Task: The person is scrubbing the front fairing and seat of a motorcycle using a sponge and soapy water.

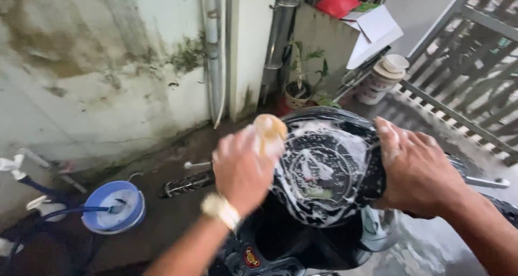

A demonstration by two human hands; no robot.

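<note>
Left hand [243, 168], frame centre, grip closed on yellow foam sponge [270, 128] against soapy black scooter dashboard [324, 171]. Right hand [415, 171] open, flat on dashboard's right edge, steadying. Best: small circles, light pressure. Blue water bucket [114, 207] lower left.

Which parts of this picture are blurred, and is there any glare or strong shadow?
In the head view, the left hand and its yellow sponge are smeared by motion; the right hand on the soapy scooter dashboard is sharper. The light is soft daylight with no hard shadows; the foam and the wet ground show only mild sheen.
</note>
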